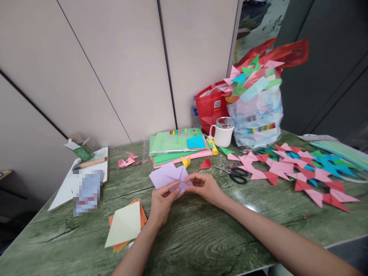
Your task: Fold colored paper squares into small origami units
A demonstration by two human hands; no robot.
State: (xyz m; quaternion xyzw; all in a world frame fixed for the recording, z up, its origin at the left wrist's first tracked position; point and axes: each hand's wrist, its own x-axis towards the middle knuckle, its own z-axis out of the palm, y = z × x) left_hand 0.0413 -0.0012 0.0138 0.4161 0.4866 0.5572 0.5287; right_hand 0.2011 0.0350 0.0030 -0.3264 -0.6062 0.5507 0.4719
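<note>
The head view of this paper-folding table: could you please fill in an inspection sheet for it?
Surface: green marbled table.
Job's things: lilac paper, part-folded, pinched from both sides.
Clutter: cream and orange sheets, scissors, white mug, green paper stack, folded pink and red pieces, plastic bag of folded pieces.
Grips: left hand and right hand both hold the lilac paper.
Cables: nothing seen.
Surroundings: beige panelled wall.

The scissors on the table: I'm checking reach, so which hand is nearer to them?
Right. The right hand pinches the lilac paper just left of the scissors. The left hand grips the same paper farther left and nearer the person.
</note>
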